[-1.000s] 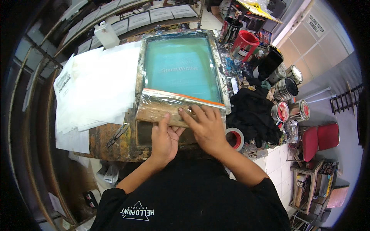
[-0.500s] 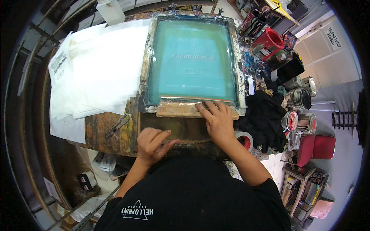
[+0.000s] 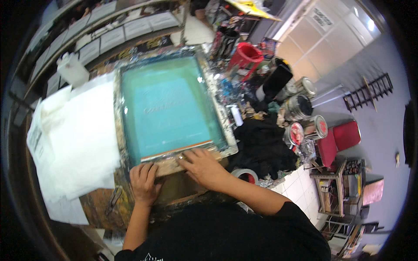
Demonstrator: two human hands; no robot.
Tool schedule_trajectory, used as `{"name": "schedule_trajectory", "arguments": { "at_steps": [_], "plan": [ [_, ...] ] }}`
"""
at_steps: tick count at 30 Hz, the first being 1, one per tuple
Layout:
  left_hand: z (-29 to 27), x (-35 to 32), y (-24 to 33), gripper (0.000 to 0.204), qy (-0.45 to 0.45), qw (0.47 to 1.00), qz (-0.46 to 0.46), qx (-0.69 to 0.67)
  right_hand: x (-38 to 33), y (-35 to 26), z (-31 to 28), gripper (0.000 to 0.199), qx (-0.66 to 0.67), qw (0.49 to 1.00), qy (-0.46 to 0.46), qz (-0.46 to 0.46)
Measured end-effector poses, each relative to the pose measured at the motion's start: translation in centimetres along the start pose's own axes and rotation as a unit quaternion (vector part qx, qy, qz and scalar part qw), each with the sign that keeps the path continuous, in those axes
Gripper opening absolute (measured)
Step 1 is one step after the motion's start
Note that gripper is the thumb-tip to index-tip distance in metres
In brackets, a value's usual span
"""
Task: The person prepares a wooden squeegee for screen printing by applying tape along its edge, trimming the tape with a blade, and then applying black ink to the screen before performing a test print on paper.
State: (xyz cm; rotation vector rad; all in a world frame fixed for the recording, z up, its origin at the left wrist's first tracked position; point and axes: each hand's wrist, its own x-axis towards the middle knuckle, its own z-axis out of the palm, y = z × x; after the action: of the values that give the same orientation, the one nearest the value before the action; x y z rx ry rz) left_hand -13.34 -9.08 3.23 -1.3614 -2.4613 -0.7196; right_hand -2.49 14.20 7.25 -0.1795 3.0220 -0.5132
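Left hand [image 3: 145, 183] has reached the squeegee [image 3: 169, 167], apparently gripping.

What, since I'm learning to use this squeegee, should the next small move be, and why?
I'd probably ease the wood-handled squeegee forward over the teal screen: its orange edge lies along the screen's near end, the left hand grips its left end, and the right hand grips it right of the middle.

- Black shirt [image 3: 235, 232] across the lower middle of the frame
- Short, loose black sleeve [image 3: 300, 224] at lower right
- White pointed print [image 3: 149, 257], cut by the lower edge
- Bare forearms [image 3: 250, 195]
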Motion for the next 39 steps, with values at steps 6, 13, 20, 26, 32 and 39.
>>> {"name": "schedule_trajectory", "arguments": {
  "at_steps": [6, 13, 20, 26, 32, 39],
  "plan": [
    [0.3, 0.3, -0.6, 0.059, 0.022, 0.999, 0.023, -0.013, -1.0, 4.2, -8.4, 0.060, 0.102, 0.981, 0.160, 0.034],
    [0.6, -1.5, -0.9, 0.063, 0.109, 0.993, -0.047, -0.009, 0.0, 16.5, -14.4, 0.080, -0.007, 0.879, 0.428, 0.210],
    [1.0, -2.0, -2.0, 0.062, 0.082, 0.995, -0.050, -0.006, 2.3, 20.8, -16.0, 0.095, -0.051, 0.860, 0.438, 0.256],
    [1.1, -2.3, -2.2, 0.065, 0.078, 0.995, -0.060, -0.004, 11.6, 21.0, -21.9, 0.106, -0.161, 0.879, 0.364, 0.264],
    [1.4, -1.6, -2.5, 0.055, 0.056, 0.996, -0.066, -0.021, 20.4, 30.1, -25.6, 0.125, -0.188, 0.897, 0.043, 0.398],
    [0.9, -1.7, -2.3, 0.054, 0.058, 0.995, -0.072, -0.021, 24.6, 40.0, -24.0, 0.134, -0.128, 0.919, 0.004, 0.372]
  ]
}}
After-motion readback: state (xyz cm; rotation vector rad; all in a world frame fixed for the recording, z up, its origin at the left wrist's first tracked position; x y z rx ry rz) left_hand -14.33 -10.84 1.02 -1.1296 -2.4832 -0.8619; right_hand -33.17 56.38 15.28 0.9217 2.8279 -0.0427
